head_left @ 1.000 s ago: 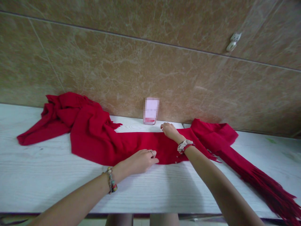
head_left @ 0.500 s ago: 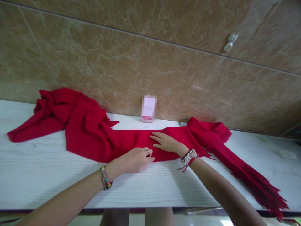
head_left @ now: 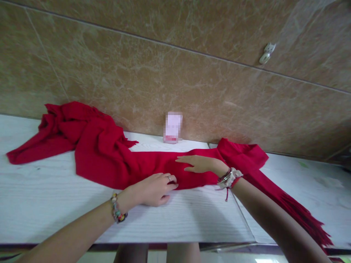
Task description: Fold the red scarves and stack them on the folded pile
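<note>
A long red scarf (head_left: 153,160) with fringed ends lies along the white tabletop, bunched on the left and narrow through the middle. Over its near edge rests my left hand (head_left: 156,188), fingers loosely bent on the cloth and thumb apart, gripping nothing visible. My right hand (head_left: 201,163) lies on the scarf's middle stretch with fingers stretched out to the left, open. To the right of that hand the cloth folds over, and a fringed tail (head_left: 304,215) runs toward the table's front edge, partly behind my right forearm.
A phone-like object (head_left: 172,128), blurred out, leans against the brown marbled wall (head_left: 137,73) behind the scarf. A small white cat-shaped hook (head_left: 267,53) is fixed higher on the wall. The white table (head_left: 68,204) ends at a front edge above my legs.
My right hand's wrist has moved a little to the right and its fingers have come closer together. My left hand has loosened, its thumb now away from the index finger. The scarf looks nearly unchanged.
</note>
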